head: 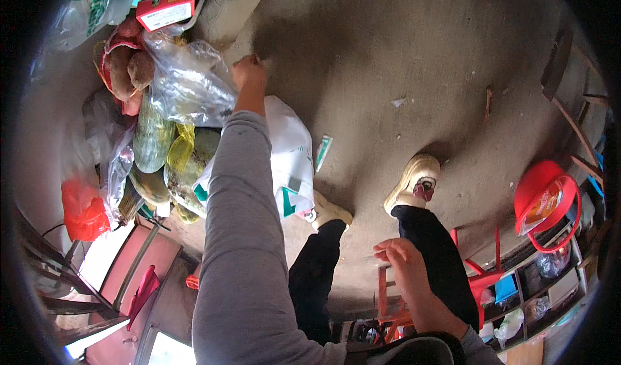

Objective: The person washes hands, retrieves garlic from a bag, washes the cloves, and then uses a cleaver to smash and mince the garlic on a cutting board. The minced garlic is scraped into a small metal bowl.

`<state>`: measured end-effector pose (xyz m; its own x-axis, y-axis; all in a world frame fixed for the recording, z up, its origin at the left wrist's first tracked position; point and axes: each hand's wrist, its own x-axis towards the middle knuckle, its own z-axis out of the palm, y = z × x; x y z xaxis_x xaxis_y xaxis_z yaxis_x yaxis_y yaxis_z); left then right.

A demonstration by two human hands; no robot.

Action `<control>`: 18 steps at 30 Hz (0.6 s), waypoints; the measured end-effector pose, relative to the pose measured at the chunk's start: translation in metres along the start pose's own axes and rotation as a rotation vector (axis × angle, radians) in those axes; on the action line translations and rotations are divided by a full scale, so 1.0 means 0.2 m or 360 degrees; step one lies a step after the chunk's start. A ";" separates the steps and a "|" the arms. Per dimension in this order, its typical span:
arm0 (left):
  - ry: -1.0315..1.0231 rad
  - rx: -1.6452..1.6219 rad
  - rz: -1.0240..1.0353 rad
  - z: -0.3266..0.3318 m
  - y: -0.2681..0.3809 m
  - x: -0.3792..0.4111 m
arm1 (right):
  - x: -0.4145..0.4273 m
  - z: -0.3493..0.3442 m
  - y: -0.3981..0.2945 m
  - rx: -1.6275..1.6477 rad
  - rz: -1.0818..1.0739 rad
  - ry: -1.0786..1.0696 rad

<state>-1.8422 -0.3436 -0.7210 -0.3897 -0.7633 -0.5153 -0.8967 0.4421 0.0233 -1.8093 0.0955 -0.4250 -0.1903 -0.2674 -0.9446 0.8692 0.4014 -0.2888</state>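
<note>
My left hand (250,76) reaches out with curled fingers beside a clear plastic bag (194,81). Whether it grips the bag's edge I cannot tell. Under the left forearm lies a white plastic bag (293,147) with green print. Large green gourds (154,139) are heaped left of the arm, with yellow netting (181,149) among them. Above them, brown tubers (121,71) fill a red mesh bag. My right hand (405,268) hovers near my right leg, its fingers loosely bent and holding nothing.
A red box (166,8) bearing writing sits at upper left. A red bucket (541,202), a red stool (480,280) and shelving (521,292) with bagged items stand at right. A green-and-white scrap (322,152) lies on the concrete floor (368,83). Wood pieces (572,122) lean far right.
</note>
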 end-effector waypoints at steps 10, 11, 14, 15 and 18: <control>-0.0779 -0.2832 0.0744 -0.88 0.53 -1.06 | 0.00 0.15 0.18 0.0171 -0.0122 -0.0205; -0.0728 -0.2807 0.0843 -0.94 0.53 -1.11 | 0.00 0.16 0.17 0.0158 -0.0141 -0.0239; -0.0489 -0.2558 0.1019 -1.07 0.51 -1.21 | 0.02 0.17 0.18 0.0122 -0.0180 -0.0281; -0.0447 -0.2514 0.1041 -1.09 0.49 -1.23 | 0.02 0.18 0.18 0.0128 -0.0187 -0.0278; -0.0368 -0.2368 0.1137 -1.12 0.46 -1.26 | 0.03 0.18 0.18 0.0132 -0.0233 -0.0227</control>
<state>-1.8728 -0.2161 -0.3966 -0.8664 -0.4773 -0.1469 -0.0202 -0.2606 0.9652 -1.7628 0.0767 -0.4353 -0.2557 -0.4414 -0.8601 0.8727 0.2775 -0.4018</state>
